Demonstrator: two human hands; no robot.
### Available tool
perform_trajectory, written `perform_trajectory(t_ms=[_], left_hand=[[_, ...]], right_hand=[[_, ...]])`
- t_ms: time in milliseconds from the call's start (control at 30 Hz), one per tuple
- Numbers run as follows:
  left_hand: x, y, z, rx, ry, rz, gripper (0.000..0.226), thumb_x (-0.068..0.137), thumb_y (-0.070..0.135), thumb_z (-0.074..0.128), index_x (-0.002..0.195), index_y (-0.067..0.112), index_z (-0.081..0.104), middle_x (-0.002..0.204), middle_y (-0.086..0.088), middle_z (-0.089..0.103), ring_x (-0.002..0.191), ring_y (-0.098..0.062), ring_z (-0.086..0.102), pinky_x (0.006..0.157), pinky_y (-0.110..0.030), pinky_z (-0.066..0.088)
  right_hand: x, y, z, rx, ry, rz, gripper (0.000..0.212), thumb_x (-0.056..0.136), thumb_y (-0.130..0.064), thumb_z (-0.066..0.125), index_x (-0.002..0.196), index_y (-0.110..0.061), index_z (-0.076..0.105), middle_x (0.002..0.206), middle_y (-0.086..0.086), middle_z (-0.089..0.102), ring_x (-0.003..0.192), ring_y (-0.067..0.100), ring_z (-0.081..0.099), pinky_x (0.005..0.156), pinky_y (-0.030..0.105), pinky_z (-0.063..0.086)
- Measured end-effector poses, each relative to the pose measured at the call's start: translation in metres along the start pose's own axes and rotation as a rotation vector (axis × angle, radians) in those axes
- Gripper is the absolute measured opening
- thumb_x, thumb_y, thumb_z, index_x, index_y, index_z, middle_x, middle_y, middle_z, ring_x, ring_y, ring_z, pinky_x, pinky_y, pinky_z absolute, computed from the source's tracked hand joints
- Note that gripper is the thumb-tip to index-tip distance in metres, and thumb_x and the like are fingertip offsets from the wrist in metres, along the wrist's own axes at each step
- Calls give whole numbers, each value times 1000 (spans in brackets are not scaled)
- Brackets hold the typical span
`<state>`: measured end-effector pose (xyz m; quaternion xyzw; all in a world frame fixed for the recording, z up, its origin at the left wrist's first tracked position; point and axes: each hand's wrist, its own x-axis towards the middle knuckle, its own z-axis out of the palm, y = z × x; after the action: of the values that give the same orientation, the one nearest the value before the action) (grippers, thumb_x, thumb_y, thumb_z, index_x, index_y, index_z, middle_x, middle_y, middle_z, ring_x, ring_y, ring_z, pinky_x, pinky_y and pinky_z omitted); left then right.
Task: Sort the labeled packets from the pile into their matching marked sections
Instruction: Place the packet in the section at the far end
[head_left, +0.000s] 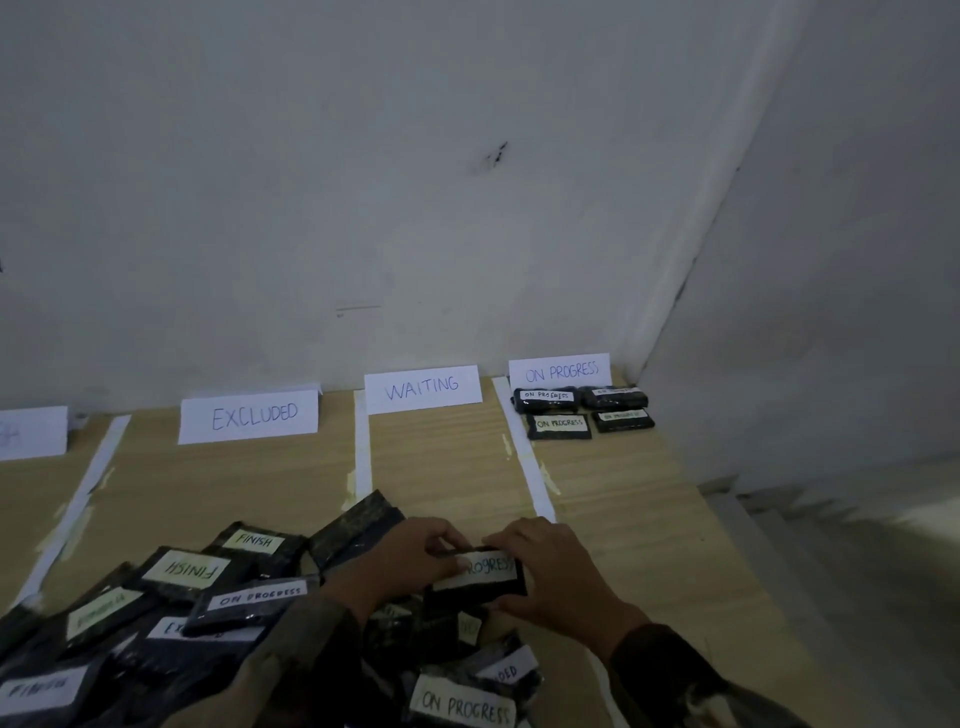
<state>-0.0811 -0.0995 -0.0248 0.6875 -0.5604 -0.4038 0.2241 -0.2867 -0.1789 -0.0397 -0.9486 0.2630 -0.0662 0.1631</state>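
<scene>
Packet (480, 574) sits between both hands; left grip (415, 553) and right grip (550, 569) pinch its ends.

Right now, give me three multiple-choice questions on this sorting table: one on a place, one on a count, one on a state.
1. Where do sorted packets lie?
A. Excluded section
B. Waiting section
C. On Progress section

2. How many packets lie there?
A. two
B. four
C. six

3. The packet at the hands is:
A. held by both hands
B. lying untouched
C. under the Waiting sign

Answers:
1 C, the sorted packets sit below the On Progress sign.
2 B, two rows of two.
3 A, left hand and right hand grip its ends.
</scene>
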Motion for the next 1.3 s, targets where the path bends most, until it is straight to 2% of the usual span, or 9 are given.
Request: perform_trajectory(t_ms=[167, 300, 433, 633, 800, 1000, 1100, 1233, 1300], left_hand=[[24, 19, 18, 23, 65, -42, 37, 86, 44, 61, 120, 33, 52, 107, 5, 62, 96, -10, 59, 81, -25, 49], [48, 30, 39, 174, 115, -14, 59, 90, 45, 54, 141, 24, 34, 139, 2, 44, 127, -16, 41, 100, -27, 36], [71, 40, 54, 375, 121, 35, 76, 78, 59, 37, 145, 24, 25, 150, 3, 29, 138, -15, 26, 110, -30, 25], [122, 53, 80, 570, 210, 73, 71, 85, 51, 45, 146, 25, 21, 153, -1, 24, 142, -21, 18, 113, -41, 22], [157, 63, 96, 620, 210, 13, 71, 62, 53, 56, 125, 19, 52, 125, -6, 61, 114, -32, 58, 83, -48, 51], [185, 67, 110, 648, 180, -32, 68, 62, 54, 41, 116, 19, 60, 119, -6, 64, 109, -30, 62, 78, -49, 54], [194, 64, 114, 596, 151, -65, 70, 65, 53, 41, 124, 18, 56, 130, -7, 57, 120, -33, 53, 89, -53, 48], [201, 62, 118, 618, 173, -66, 74, 82, 54, 36, 146, 23, 18, 156, -2, 13, 144, -25, 7, 115, -46, 12], [200, 63, 116, 616, 175, -70, 73, 79, 54, 39, 143, 20, 29, 152, -6, 26, 141, -28, 21, 111, -49, 23]], right_hand=[[-6, 41, -12, -113, -24, 48, 61, 71, -56, 60, 125, -29, 52, 111, -2, 58, 104, 22, 54, 84, 36, 39], [-7, 85, -28, -151, -55, 166, 62, 73, -52, 64, 128, -28, 52, 113, -1, 57, 106, 22, 51, 79, 33, 33], [-6, 131, -43, -140, -49, 268, 60, 68, -51, 63, 123, -29, 55, 108, -1, 58, 101, 23, 53, 76, 33, 38], [10, 193, -63, -178, -39, 367, 67, 71, -49, 72, 131, -27, 52, 118, 2, 51, 108, 22, 47, 84, 32, 39], [25, 239, -69, -215, -72, 407, 67, 76, -51, 67, 135, -29, 46, 125, 2, 47, 112, 21, 44, 87, 32, 38], [41, 282, -72, -277, -145, 451, 65, 82, -52, 60, 140, -31, 37, 133, 0, 41, 118, 19, 40, 93, 33, 37], [47, 297, -71, -250, -159, 451, 65, 83, -47, 60, 140, -30, 37, 135, 0, 41, 121, 20, 39, 95, 33, 35], [54, 308, -68, -195, -134, 449, 61, 82, -40, 63, 137, -27, 39, 135, -2, 44, 120, 20, 42, 95, 33, 34], [55, 311, -68, -175, -113, 443, 53, 81, -35, 65, 129, -27, 46, 131, -3, 48, 116, 19, 44, 91, 32, 34]])
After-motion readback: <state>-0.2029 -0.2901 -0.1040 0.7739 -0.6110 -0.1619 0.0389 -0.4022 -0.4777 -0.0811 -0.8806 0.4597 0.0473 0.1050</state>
